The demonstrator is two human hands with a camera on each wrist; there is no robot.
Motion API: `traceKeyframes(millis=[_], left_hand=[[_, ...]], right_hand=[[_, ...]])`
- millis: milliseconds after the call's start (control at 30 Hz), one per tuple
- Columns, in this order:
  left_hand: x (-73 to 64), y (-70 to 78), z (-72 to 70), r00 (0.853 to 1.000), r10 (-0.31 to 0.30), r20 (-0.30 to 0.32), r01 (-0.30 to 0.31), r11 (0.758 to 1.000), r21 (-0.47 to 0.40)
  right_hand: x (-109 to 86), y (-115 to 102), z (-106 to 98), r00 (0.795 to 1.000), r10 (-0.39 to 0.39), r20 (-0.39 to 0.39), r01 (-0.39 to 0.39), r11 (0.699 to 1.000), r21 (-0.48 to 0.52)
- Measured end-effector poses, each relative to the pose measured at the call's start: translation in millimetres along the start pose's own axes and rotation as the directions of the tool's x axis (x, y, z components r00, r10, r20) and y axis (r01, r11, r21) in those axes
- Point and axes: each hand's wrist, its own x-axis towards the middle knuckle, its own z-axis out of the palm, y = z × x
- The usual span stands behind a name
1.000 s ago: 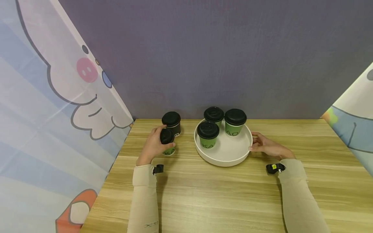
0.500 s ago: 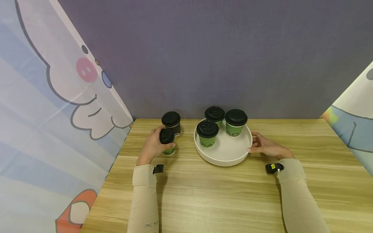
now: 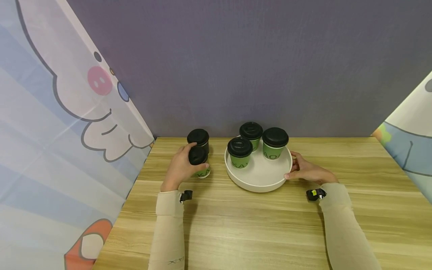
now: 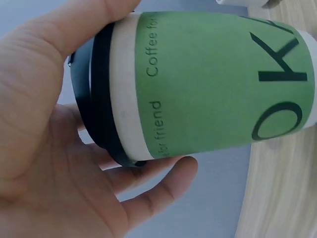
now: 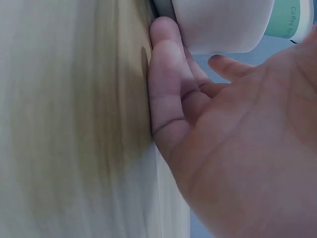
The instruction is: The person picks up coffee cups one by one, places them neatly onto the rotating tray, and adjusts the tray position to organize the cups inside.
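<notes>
I see from my remote place a grey wall [image 3: 243,67], which stands at the far side, with a printed cloth [image 3: 44,157] hanging on the left. Before the wall lies the wooden table [image 3: 243,228]. On its middle far part rests the round white tray [image 3: 266,172].

Two pale sleeves [image 3: 170,232] come from the near side. My left-side person's hand, the left hand [image 3: 179,167], is curved around the held green cup [image 3: 200,160], its thumb and fingers gripping it around the black lid. This cup is upright, to the left of the tray and well apart from it; I cannot tell if its base touches the table. The right hand [image 3: 311,170] holds the right side of the tray with bent fingers and thumb.

Just behind the held cup stands the dark cup [image 3: 200,137], partly hidden; I cannot tell if both touch. Inside the tray three upright cups stand: the near-left cup [image 3: 240,153], the far cup [image 3: 251,134] and the right cup [image 3: 275,141], all green with black lids. The smallest things I notice are the black wrist devices [image 3: 186,195].
</notes>
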Motion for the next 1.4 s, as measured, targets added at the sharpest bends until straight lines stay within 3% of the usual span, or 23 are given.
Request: traceKeyframes(millis=[233, 467, 633, 900, 1167, 1400], left_hand=[[-1.7, 10.1, 1.0, 1.000, 0.024, -0.009, -0.024, 0.999, -0.020], [-3.1, 17.2, 1.9, 0.998, 0.063, -0.032, -0.064, 0.997, -0.052], [-3.7, 22.6, 3.6, 0.993, 0.110, -0.054, -0.114, 0.990, -0.081], [-4.6, 30.6, 7.3, 0.983, 0.162, -0.084, -0.170, 0.980, -0.107], [-4.5, 37.7, 14.2, 0.967, 0.226, -0.120, -0.239, 0.965, -0.110], [-5.9, 45.8, 19.5, 0.963, 0.236, -0.131, -0.251, 0.961, -0.114]], right_hand=[[2.6, 2, 1, 1.000, -0.007, 0.004, 0.007, 1.000, 0.000], [-0.5, -1, -1, 0.999, 0.029, -0.037, -0.033, 0.994, -0.103], [-1.6, -2, -1, 0.993, 0.075, -0.087, -0.079, 0.996, -0.044], [1.8, -1, -1, 0.987, 0.077, -0.141, -0.078, 0.997, -0.001], [3.0, 1, -2, 0.988, 0.090, -0.128, -0.088, 0.996, 0.019], [-0.1, -2, -2, 0.993, 0.066, -0.095, -0.062, 0.997, 0.050]])
